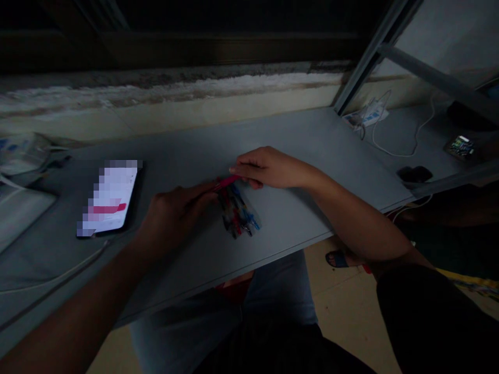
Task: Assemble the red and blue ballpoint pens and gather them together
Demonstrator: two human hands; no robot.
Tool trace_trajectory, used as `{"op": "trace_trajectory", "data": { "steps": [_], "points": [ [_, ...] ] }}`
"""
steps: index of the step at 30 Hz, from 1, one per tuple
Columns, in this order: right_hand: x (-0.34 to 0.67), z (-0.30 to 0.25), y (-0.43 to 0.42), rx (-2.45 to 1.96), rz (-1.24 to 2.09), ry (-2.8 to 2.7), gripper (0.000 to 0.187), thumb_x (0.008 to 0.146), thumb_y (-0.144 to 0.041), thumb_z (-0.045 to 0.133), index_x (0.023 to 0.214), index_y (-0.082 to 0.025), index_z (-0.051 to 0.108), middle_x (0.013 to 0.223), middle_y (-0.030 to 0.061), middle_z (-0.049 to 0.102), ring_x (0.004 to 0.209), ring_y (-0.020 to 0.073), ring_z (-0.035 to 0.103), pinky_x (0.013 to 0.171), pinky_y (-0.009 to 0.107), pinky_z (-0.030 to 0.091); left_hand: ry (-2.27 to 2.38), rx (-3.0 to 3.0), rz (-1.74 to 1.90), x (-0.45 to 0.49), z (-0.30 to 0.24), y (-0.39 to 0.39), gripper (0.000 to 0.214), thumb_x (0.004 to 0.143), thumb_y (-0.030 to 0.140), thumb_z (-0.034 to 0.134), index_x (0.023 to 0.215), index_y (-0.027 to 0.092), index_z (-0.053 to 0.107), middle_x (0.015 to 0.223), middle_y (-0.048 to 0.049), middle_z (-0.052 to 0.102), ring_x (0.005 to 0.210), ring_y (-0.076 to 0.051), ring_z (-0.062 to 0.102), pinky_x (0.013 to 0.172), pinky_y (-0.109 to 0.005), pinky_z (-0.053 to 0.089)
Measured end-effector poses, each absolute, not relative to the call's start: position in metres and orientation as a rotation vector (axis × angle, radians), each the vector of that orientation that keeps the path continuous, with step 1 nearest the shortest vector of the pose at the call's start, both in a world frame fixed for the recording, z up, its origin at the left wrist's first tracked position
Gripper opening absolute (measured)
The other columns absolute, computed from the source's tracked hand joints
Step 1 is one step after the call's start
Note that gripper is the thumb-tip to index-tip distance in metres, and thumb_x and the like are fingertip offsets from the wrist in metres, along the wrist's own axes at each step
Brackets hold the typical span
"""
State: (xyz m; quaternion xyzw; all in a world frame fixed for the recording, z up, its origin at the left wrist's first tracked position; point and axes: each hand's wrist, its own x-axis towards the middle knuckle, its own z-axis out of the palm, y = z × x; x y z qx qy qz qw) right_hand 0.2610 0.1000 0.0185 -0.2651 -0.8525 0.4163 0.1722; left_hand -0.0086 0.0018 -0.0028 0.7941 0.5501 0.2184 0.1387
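Observation:
A slim pink pen [227, 182] spans the gap between my two hands above the desk. My left hand [169, 213] is closed on its left end, fingers pinched together. The fingers of my right hand [263, 166], thumb on top, are closed on the other end. Just under the pink pen, several pens [239, 210] with dark, red and blue parts lie side by side in a loose bunch on the grey desk [284, 218]. Their upper ends are partly hidden by my left fingers and the pink pen. Dim light blurs finer detail.
A lit phone [111, 197] lies left of my left hand, near a white cable [74, 267]. White bundled items [25, 153] sit at the far left. Beyond a metal frame post [360, 67] are a power strip [366, 117] and a dark object [415, 174]. Another person's sandalled foot shows below.

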Motion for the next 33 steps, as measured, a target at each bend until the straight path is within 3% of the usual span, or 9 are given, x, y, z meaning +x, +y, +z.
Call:
{"op": "trace_trajectory", "data": {
  "steps": [4, 9, 16, 20, 26, 29, 33],
  "points": [
    [0.262, 0.022, 0.099, -0.679, 1.217, -2.404, 0.044, 0.111, -0.056, 0.061, 0.089, -0.018, 0.062, 0.071, -0.0029, 0.065, 0.063, 0.0108, 0.057, 0.069, 0.026, 0.041, 1.589, 2.239, 0.625, -0.008, 0.0, 0.001, 0.055, 0.113, 0.053, 0.05, 0.137, 0.018, 0.083, 0.102, -0.009, 0.089, 0.07, -0.019, 0.075, 0.069, -0.028, 0.053],
    [0.254, 0.023, 0.093, -0.873, 1.216, -2.341, 0.066, 0.115, -0.064, 0.05, 0.068, -0.019, 0.056, 0.048, -0.0061, 0.052, 0.049, 0.0078, 0.048, 0.066, 0.025, 0.039, 1.654, 2.41, 0.649, -0.008, 0.002, -0.003, 0.05, 0.116, 0.047, 0.049, 0.138, 0.018, 0.084, 0.095, -0.0088, 0.087, 0.079, -0.021, 0.075, 0.074, -0.029, 0.052],
    [0.252, 0.023, 0.091, -1.023, 1.383, -2.19, 0.072, 0.111, -0.073, 0.055, 0.063, -0.019, 0.056, 0.041, -0.0071, 0.048, 0.039, 0.0058, 0.04, 0.055, 0.024, 0.035, 1.593, 2.59, 0.755, -0.005, -0.002, -0.01, 0.038, 0.119, 0.04, 0.056, 0.138, 0.02, 0.082, 0.094, -0.0062, 0.088, 0.077, -0.02, 0.072, 0.078, -0.031, 0.055],
    [0.254, 0.022, 0.093, -0.937, 1.344, -2.167, 0.069, 0.108, -0.072, 0.059, 0.064, -0.019, 0.056, 0.046, -0.0062, 0.052, 0.044, 0.006, 0.043, 0.055, 0.024, 0.034, 1.527, 2.505, 0.8, -0.005, -0.003, -0.007, 0.04, 0.118, 0.043, 0.055, 0.142, 0.02, 0.078, 0.105, -0.0074, 0.088, 0.083, -0.021, 0.078, 0.077, -0.03, 0.057],
    [0.262, 0.025, 0.098, -0.58, 1.222, -2.304, 0.045, 0.104, -0.054, 0.073, 0.08, -0.018, 0.062, 0.063, -0.0059, 0.06, 0.059, 0.0075, 0.049, 0.06, 0.023, 0.033, 1.327, 2.195, 0.683, -0.012, -0.01, -0.003, 0.057, 0.116, 0.059, 0.054, 0.156, 0.021, 0.064, 0.088, -0.0018, 0.086, 0.062, -0.017, 0.076, 0.062, -0.025, 0.057],
    [0.264, 0.028, 0.098, -0.535, 1.15, -2.357, 0.045, 0.109, -0.049, 0.066, 0.078, -0.018, 0.06, 0.062, -0.0073, 0.051, 0.061, 0.0074, 0.043, 0.061, 0.025, 0.03, 1.333, 2.196, 0.706, -0.012, -0.012, -0.005, 0.054, 0.115, 0.057, 0.056, 0.157, 0.024, 0.064, 0.089, -0.0007, 0.086, 0.062, -0.017, 0.075, 0.063, -0.025, 0.058],
    [0.261, 0.027, 0.096, -0.587, 1.128, -2.33, 0.057, 0.111, -0.058, 0.062, 0.07, -0.019, 0.052, 0.058, -0.0083, 0.041, 0.058, 0.007, 0.038, 0.06, 0.025, 0.027, 1.413, 2.276, 0.802, -0.01, -0.009, -0.009, 0.045, 0.114, 0.051, 0.06, 0.151, 0.026, 0.068, 0.086, 0.0023, 0.083, 0.066, -0.015, 0.075, 0.065, -0.024, 0.055]
  ]
}}
